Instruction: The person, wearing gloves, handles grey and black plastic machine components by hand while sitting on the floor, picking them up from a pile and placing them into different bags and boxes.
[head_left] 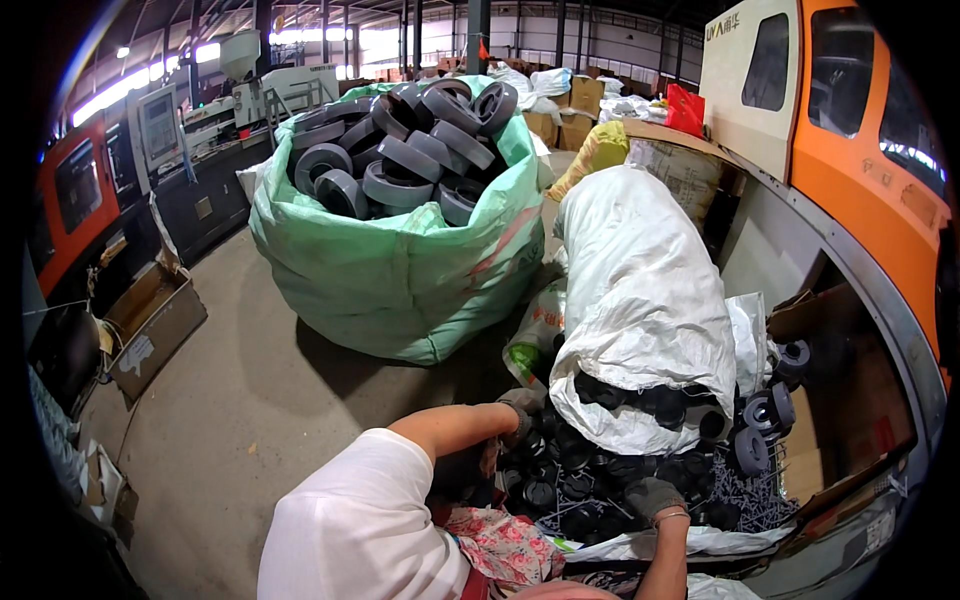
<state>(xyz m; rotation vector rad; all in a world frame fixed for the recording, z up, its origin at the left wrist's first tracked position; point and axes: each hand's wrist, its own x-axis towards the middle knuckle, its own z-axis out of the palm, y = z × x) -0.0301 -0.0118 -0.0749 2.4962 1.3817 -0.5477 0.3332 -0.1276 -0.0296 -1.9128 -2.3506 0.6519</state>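
Observation:
A white woven sack (645, 290) lies on its side, its open mouth toward me. Black round plastic parts (575, 450) spill out of it into a heap in front of me. My left hand (522, 412), in a dark grey glove, is at the heap's left edge beside the sack mouth; its fingers are hidden. Low over the heap, my gloved right hand (655, 497) reaches among the black parts, and its fingers blend into them. Thin grey sprue-like pieces (750, 490) lie mixed in at the right.
A large green woven bag (400, 270) full of grey rings (405, 155) stands ahead on the left. Grey wheels (768, 410) rest right of the sack. An orange and white machine (870, 130) borders the right side. A cardboard box (155, 325) sits on the floor at left.

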